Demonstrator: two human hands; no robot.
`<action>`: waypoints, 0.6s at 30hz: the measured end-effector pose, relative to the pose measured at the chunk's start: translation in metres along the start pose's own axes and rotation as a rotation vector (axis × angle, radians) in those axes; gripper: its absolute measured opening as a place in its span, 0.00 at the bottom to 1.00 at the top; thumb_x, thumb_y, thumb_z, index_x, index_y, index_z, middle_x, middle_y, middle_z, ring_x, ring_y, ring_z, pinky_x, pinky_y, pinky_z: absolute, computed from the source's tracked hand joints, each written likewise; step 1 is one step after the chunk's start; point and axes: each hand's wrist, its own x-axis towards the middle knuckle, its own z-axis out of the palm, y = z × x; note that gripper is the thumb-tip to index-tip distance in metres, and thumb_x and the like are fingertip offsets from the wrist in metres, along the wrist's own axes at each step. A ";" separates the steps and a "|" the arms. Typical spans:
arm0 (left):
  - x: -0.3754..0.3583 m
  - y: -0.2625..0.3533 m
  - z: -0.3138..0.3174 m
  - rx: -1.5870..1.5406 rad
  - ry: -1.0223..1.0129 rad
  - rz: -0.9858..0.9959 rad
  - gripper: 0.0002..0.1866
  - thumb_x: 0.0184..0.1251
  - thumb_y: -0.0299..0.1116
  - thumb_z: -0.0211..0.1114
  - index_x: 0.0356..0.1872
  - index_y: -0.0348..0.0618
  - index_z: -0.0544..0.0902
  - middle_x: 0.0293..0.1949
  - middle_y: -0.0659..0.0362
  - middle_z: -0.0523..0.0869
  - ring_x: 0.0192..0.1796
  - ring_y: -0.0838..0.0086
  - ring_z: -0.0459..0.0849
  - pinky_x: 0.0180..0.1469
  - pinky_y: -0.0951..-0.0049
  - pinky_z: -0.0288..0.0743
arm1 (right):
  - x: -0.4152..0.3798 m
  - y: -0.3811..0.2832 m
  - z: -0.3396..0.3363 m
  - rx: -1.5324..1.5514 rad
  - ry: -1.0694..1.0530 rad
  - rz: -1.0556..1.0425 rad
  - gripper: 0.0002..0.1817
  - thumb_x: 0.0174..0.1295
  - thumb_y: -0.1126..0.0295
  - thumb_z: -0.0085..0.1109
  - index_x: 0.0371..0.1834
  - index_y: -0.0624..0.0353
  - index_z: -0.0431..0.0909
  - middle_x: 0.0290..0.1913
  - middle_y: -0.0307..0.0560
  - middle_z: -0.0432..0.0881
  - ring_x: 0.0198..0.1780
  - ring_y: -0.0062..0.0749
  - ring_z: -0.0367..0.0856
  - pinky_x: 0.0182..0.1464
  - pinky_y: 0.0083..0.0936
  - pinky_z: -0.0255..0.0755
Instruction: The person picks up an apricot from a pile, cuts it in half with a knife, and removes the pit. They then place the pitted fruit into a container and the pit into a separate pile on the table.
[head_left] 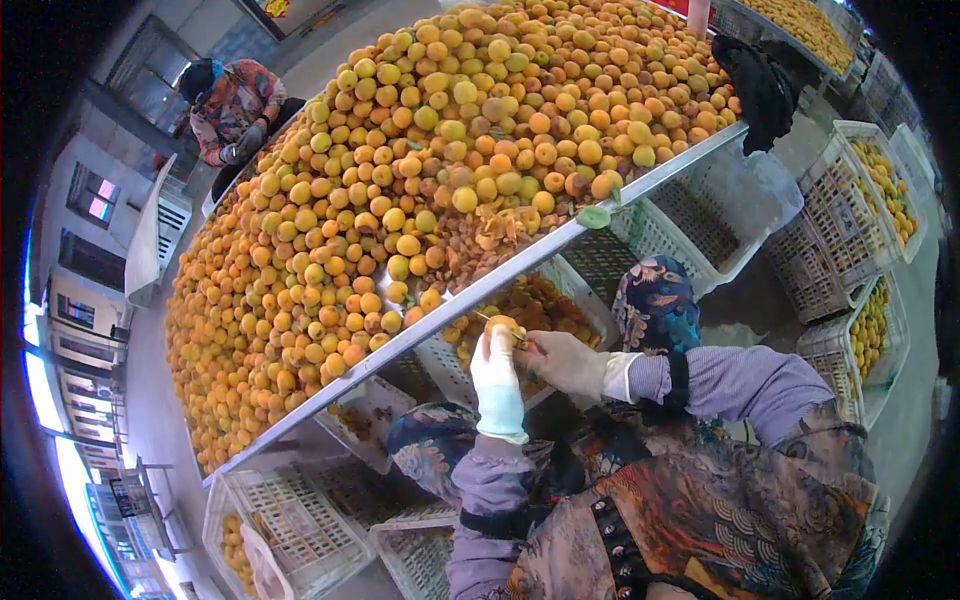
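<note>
Both my hands wear pale gloves and meet just below the metal edge of the sorting table. My left hand (495, 375) is closed around an apricot (506, 325), its fingertips against the fruit. In my right hand (568, 362) is a small knife (533, 347) with a reddish handle; its thin blade lies by the apricot and is partly hidden. Beneath my hands, a white crate (435, 358) holds opened apricot pieces (545, 305). A heap of whole apricots (390, 180) covers the table, with a pile of brown pits and scraps (485, 245) near its edge.
The table's metal rim (450, 308) runs diagonally before me. Plastic crates (300, 525) stand below it at left, and stacked crates (840, 200) with fruit stand at right. A black cloth (760, 90) hangs at the far corner. Another person (235, 110) works across the heap.
</note>
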 end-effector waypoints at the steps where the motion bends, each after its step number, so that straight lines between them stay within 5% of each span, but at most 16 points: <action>1: 0.002 -0.001 0.000 0.052 0.018 0.019 0.19 0.72 0.43 0.51 0.45 0.35 0.77 0.39 0.58 0.81 0.41 0.77 0.76 0.45 0.77 0.69 | 0.000 0.000 -0.002 0.024 -0.032 -0.007 0.20 0.64 0.54 0.49 0.38 0.63 0.72 0.28 0.51 0.78 0.31 0.42 0.78 0.36 0.34 0.70; 5: 0.008 -0.008 -0.005 0.128 0.036 0.059 0.13 0.69 0.37 0.56 0.42 0.34 0.78 0.36 0.61 0.80 0.38 0.80 0.74 0.42 0.79 0.68 | -0.002 -0.014 -0.016 0.269 -0.244 0.160 0.18 0.64 0.52 0.48 0.36 0.58 0.73 0.23 0.41 0.73 0.25 0.30 0.73 0.28 0.28 0.68; 7: 0.007 -0.008 -0.005 0.134 0.041 0.060 0.13 0.69 0.37 0.56 0.41 0.34 0.78 0.36 0.62 0.79 0.37 0.80 0.73 0.42 0.80 0.67 | -0.010 -0.029 -0.023 0.447 -0.339 0.435 0.18 0.64 0.49 0.46 0.34 0.53 0.72 0.19 0.33 0.66 0.17 0.21 0.64 0.18 0.21 0.60; 13: 0.005 -0.010 -0.006 -0.054 -0.003 -0.019 0.12 0.70 0.36 0.53 0.43 0.37 0.77 0.36 0.62 0.79 0.37 0.83 0.73 0.39 0.82 0.68 | -0.011 -0.015 -0.022 0.766 -0.497 0.478 0.19 0.64 0.47 0.45 0.30 0.52 0.70 0.14 0.30 0.62 0.10 0.17 0.56 0.10 0.19 0.50; 17: -0.002 -0.005 -0.005 -0.205 -0.078 -0.133 0.13 0.70 0.36 0.52 0.47 0.36 0.74 0.37 0.60 0.80 0.39 0.80 0.76 0.43 0.79 0.70 | -0.016 -0.021 -0.027 0.716 -0.500 0.441 0.17 0.65 0.53 0.47 0.29 0.56 0.69 0.14 0.32 0.64 0.12 0.16 0.59 0.12 0.17 0.52; 18: -0.002 -0.007 -0.006 -0.091 -0.084 0.000 0.14 0.70 0.35 0.52 0.49 0.36 0.72 0.38 0.58 0.80 0.40 0.77 0.77 0.45 0.77 0.70 | -0.020 -0.027 -0.028 0.551 -0.409 0.360 0.17 0.65 0.53 0.48 0.29 0.56 0.69 0.15 0.32 0.65 0.13 0.16 0.61 0.13 0.17 0.54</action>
